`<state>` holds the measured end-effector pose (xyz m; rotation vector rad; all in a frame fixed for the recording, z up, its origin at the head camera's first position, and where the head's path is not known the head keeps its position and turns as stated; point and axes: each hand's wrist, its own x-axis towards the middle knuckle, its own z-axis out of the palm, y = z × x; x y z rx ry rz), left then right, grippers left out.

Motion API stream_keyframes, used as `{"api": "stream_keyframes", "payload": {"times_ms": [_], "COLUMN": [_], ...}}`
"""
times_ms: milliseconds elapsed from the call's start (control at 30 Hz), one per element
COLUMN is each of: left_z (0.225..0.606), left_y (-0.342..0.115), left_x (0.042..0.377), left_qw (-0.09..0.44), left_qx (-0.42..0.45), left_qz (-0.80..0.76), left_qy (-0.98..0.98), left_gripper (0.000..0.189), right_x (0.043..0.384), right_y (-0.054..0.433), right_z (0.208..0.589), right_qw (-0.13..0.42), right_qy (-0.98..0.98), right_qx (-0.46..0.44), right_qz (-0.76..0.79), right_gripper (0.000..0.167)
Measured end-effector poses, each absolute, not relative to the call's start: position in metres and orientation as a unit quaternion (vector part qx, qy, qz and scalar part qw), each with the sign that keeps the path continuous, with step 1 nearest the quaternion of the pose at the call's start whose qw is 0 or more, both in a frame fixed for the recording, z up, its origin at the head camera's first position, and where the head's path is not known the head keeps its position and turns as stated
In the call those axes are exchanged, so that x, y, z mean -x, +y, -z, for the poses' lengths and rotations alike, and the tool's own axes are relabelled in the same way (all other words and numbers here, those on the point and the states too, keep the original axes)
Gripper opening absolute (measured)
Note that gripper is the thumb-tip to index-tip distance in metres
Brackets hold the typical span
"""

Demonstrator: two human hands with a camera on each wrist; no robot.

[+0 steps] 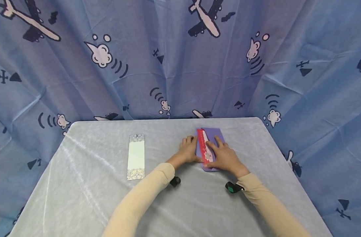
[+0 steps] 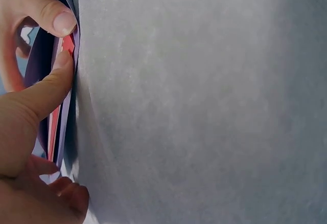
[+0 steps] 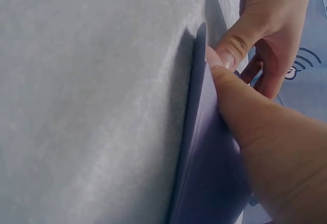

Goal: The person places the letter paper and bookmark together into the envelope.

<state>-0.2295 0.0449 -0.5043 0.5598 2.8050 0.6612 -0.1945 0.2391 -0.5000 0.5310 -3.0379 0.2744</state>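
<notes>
A purple envelope [image 1: 212,132] lies on the right half of the table, with a red card [image 1: 201,141] bearing a white floral pattern in its opening. My left hand [image 1: 187,151] grips the envelope's left side; its thumb touches the red card's near end in the left wrist view. On the other side, my right hand [image 1: 226,157] holds the envelope with its thumb at the near edge and its fingers spread over card and paper. The right wrist view shows the envelope's purple side [image 3: 204,157], with the card hidden there.
A pale green card [image 1: 136,154] with silvery patterned ends lies left of my hands. Grey velvety cloth [image 1: 91,194] covers the table. Behind it hangs a blue curtain [image 1: 174,59] printed with airplanes. Each wrist carries a small black camera [image 1: 234,187].
</notes>
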Motion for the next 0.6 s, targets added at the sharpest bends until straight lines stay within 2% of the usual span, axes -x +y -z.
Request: {"api": "stream_keyframes", "payload": {"times_ms": [233,600], "left_z": [0.5022,0.5021], "left_y": [0.0484,0.0505], "left_x": [0.2307,0.2334], "left_qw": [0.090,0.106], "left_qx": [-0.189,-0.195], "left_qz": [-0.207,-0.198], "left_qy": [0.956,0.955], "left_gripper": [0.112,0.113], "right_x": [0.1951,0.1943], "right_y": [0.2407,0.2409], "right_z": [0.4992,0.4978], "right_qw": [0.029,0.024], "right_qy": [-0.981,-0.981], "right_qx": [-0.175,-0.171], "right_qz": [-0.084,-0.085], "right_gripper": [0.111,0.112]}}
